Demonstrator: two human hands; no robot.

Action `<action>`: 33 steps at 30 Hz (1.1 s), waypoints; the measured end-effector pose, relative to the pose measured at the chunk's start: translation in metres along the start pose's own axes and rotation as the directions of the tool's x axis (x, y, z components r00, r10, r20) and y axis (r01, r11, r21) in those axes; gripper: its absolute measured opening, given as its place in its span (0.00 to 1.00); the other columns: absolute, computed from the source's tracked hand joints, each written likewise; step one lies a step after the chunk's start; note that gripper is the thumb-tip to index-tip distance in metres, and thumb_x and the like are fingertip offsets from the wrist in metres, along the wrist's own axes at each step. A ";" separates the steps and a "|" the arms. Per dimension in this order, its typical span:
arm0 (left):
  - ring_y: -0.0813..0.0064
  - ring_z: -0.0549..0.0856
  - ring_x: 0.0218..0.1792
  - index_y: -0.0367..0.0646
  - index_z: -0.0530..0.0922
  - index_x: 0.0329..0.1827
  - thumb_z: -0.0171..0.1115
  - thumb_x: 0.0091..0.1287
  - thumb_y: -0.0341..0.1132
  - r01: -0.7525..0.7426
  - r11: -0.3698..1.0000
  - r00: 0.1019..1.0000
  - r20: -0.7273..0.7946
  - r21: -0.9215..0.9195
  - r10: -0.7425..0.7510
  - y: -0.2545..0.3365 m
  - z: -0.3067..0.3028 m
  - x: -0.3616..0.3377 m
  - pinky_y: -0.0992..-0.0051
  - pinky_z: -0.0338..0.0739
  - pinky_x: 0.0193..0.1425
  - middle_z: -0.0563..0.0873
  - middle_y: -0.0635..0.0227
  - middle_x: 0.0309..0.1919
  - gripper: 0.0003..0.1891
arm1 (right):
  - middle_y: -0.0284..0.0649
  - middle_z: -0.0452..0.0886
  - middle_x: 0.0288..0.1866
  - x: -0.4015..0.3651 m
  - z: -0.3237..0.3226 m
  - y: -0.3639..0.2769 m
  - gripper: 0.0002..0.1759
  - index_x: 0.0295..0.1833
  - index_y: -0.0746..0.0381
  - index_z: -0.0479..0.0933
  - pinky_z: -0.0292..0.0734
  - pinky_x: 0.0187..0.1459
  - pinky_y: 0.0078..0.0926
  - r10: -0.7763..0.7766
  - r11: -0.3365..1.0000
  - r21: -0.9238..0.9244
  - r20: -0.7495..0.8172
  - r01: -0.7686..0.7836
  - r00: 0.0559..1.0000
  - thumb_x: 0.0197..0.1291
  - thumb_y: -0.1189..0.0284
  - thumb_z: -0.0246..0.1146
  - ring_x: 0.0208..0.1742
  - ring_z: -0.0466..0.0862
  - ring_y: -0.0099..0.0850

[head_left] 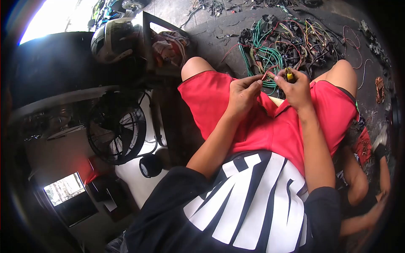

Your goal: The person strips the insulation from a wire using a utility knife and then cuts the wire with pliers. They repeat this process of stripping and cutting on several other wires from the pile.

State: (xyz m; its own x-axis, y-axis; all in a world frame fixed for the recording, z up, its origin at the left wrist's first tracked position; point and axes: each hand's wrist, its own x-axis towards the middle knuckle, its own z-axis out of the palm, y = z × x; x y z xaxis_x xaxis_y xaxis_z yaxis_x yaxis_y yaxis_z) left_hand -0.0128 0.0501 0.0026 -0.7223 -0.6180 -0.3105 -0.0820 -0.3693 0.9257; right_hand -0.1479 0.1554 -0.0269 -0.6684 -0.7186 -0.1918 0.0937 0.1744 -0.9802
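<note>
My left hand (245,95) is closed, pinching a red wire (270,71) between thumb and fingertips over my lap. Just to its right, my right hand (296,89) is closed around a small tool with a yellow-and-black handle (290,76); its working end is too small to make out. The right thumb and fingertips are close to the same red wire. Beyond both hands lies a tangled wiring harness (314,42) on the dark floor, with green wires (256,40) on its left side and red, yellow and black strands elsewhere.
A helmet (113,41) sits at the upper left beside a dark metal frame (145,38). A black fan (118,126) stands to the left. More wire scraps (211,7) lie at the top. Another person's limbs (358,185) show at the lower right, near a red cloth (363,142).
</note>
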 end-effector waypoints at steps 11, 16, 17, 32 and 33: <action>0.86 0.77 0.20 0.32 0.81 0.44 0.59 0.62 0.25 -0.358 0.742 0.906 0.019 0.567 0.422 -0.017 0.013 -0.005 0.81 0.72 0.26 0.84 0.68 0.22 0.10 | 0.28 0.78 0.24 -0.010 0.014 -0.022 0.03 0.30 0.66 0.79 0.70 0.29 0.17 0.106 0.952 0.287 0.016 -0.106 0.994 0.53 0.78 0.62 0.25 0.74 0.16; 0.82 0.79 0.18 0.35 0.82 0.42 0.61 0.59 0.24 -0.398 0.599 0.860 0.054 0.694 0.508 -0.009 0.020 -0.008 0.78 0.72 0.23 0.82 0.57 0.20 0.09 | 0.27 0.75 0.20 -0.008 0.017 -0.017 0.06 0.26 0.66 0.78 0.67 0.25 0.19 0.045 0.982 0.186 -0.032 -0.038 0.998 0.52 0.76 0.61 0.22 0.71 0.15; 0.82 0.80 0.17 0.35 0.82 0.42 0.61 0.58 0.24 -0.404 0.566 0.854 0.075 0.718 0.515 -0.009 0.020 -0.007 0.78 0.72 0.22 0.81 0.55 0.19 0.09 | 0.27 0.74 0.19 -0.008 0.019 -0.016 0.06 0.25 0.66 0.77 0.66 0.25 0.19 0.026 0.986 0.165 -0.052 -0.017 0.998 0.52 0.76 0.61 0.22 0.71 0.15; 0.80 0.82 0.23 0.34 0.82 0.42 0.58 0.58 0.24 -0.395 0.790 0.908 0.067 0.468 0.414 -0.019 0.014 -0.003 0.75 0.74 0.26 0.85 0.59 0.24 0.10 | 0.30 0.73 0.15 -0.007 0.019 -0.012 0.06 0.21 0.66 0.74 0.65 0.21 0.24 -0.008 0.997 0.072 -0.055 0.012 0.998 0.45 0.76 0.60 0.19 0.70 0.17; 0.82 0.80 0.23 0.32 0.82 0.42 0.58 0.60 0.24 -0.346 0.832 0.931 0.049 0.434 0.361 -0.016 0.013 -0.002 0.78 0.72 0.26 0.84 0.63 0.24 0.10 | 0.30 0.74 0.16 -0.004 0.019 -0.010 0.06 0.21 0.66 0.74 0.65 0.22 0.24 -0.022 1.000 0.006 -0.116 0.023 0.993 0.46 0.76 0.60 0.19 0.70 0.17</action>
State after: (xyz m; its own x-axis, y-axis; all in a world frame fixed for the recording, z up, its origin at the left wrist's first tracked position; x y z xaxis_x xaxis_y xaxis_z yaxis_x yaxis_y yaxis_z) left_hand -0.0189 0.0669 -0.0087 -0.7358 -0.6749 0.0560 -0.1166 0.2078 0.9712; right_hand -0.1316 0.1438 -0.0176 -0.7513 -0.6394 -0.1634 0.0828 0.1543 -0.9846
